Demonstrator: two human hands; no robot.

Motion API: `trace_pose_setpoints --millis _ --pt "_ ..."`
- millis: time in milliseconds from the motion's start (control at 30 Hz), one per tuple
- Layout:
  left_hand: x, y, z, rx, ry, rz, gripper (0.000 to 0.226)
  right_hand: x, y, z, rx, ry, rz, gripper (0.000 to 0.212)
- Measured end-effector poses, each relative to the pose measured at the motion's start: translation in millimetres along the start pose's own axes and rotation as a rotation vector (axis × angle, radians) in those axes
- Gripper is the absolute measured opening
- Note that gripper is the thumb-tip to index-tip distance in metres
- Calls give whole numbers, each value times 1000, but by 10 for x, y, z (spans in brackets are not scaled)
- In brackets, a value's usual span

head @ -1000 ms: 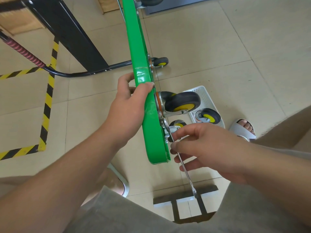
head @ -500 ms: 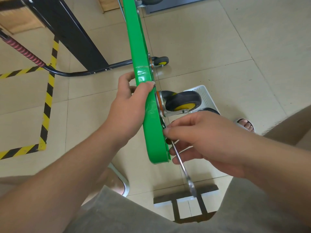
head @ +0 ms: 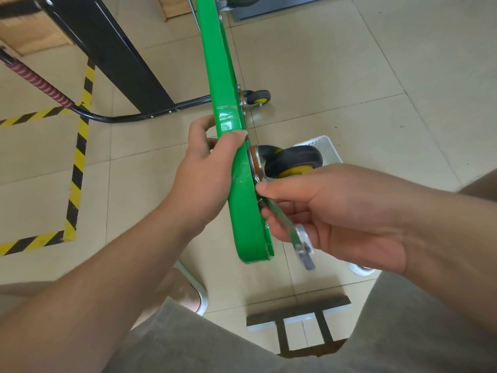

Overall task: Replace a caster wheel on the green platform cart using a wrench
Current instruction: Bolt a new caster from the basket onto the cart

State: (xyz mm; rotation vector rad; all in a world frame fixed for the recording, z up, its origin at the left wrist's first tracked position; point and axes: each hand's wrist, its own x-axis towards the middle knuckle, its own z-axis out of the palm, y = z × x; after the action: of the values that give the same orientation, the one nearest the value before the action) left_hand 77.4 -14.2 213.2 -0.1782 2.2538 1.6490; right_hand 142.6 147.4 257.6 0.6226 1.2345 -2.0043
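Turning a bolt this close to the cart's edge can go wrong fast. The green platform cart [head: 223,76] stands on its side and runs from the top middle of the frame down to the middle. The left hand [head: 207,168] grips its edge, with the thumb hooked over the top.

The right hand [head: 336,208] pinches the wrench [head: 286,223] near its head, just under the caster wheel [head: 293,160] in the middle of the frame. The fingers hide the wrench head, so I cannot tell if it sits all the way on the bolt.

If it sits badly, it may slip off, and the knuckles could bang the metal plate. If the left hand lets go, the cart could tip over. A loose bolt could also drop and roll away on the floor.
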Motion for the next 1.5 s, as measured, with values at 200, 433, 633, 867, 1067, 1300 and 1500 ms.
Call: trace_pose_setpoints --millis 200,433,633,867,1067,1300,1500 --pt "0 -11 -10 6 -29 -9 43 -83 152 -179 -160 52 100 20" --pt "-5 -11 -6 3 -40 -13 44 12 338 -245 -412 217 13 14" --pt "1 -17 -2 4 -14 -16 39 126 375 -234 -409 196 -36 16" --pt "8 -23 -5 -2 -12 -10 36 115 308 -120 -361 123 -67 13" --pt "7 -14 3 -10 -14 0 41 20 181 -78 -295 73 -70 18" --pt "16 -19 0 -2 3 4 43 31 -6 -25 -200 48 -8 23" --pt "14 -30 -6 -6 -15 1 42 -57 34 -94 -234 5 35 14"
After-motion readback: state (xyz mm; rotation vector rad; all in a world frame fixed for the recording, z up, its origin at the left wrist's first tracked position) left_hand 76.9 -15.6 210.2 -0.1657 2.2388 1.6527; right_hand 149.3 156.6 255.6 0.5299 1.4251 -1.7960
